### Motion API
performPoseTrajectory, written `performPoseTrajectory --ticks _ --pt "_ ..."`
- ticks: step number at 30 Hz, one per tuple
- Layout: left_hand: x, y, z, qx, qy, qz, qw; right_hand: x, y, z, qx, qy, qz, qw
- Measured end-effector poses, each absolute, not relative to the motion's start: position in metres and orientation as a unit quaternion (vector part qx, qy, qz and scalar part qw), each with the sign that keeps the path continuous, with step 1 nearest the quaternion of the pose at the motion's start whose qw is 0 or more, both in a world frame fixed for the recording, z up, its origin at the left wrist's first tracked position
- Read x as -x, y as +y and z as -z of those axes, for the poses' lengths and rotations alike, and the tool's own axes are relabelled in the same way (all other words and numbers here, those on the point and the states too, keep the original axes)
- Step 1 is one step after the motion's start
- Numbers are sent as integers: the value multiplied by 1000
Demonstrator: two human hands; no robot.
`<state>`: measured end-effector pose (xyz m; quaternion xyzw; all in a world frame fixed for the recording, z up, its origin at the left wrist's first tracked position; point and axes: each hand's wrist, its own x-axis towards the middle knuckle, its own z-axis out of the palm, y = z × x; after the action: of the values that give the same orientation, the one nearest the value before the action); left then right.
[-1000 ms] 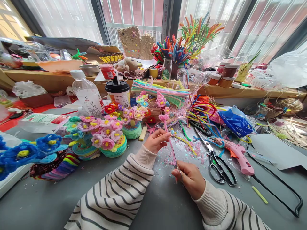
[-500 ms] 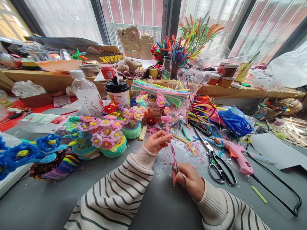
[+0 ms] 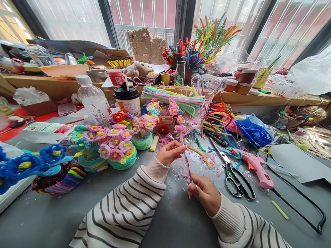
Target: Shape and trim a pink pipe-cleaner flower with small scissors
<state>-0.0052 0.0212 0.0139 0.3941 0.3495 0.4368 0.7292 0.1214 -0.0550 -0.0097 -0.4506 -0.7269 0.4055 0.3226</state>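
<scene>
Left of the large black-handled scissors (image 3: 231, 176) lying on the table, the person's left hand (image 3: 170, 153) pinches a pink fuzzy stem (image 3: 180, 129) between thumb and fingers, its looped top standing above the fingertips and its lower length slanting down toward the right hand (image 3: 206, 194). That hand, also left of the large scissors but nearer the person, is curled firmly around a slim metal tool (image 3: 190, 175), probably small scissors, whose blade lies along the stem; whether its blades are parted cannot be told. Pink fluff (image 3: 212, 161) scattered just left of the large scissors suggests the pile is being trimmed. To do this well, the person should hold the stem taut, lay the blades nearly parallel to it and take short, shallow snips, since a steep cut could nick any wire core. Rolling the stem slightly between passes should even out the thickness, and the left fingertips are best kept above the blade's path.
</scene>
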Motion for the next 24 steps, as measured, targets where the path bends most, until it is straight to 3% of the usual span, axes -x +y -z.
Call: performPoseTrajectory --ticks 24 --pt "6 20 -16 -398 344 -435 731 -122 -54 16 435 -749 -391 311"
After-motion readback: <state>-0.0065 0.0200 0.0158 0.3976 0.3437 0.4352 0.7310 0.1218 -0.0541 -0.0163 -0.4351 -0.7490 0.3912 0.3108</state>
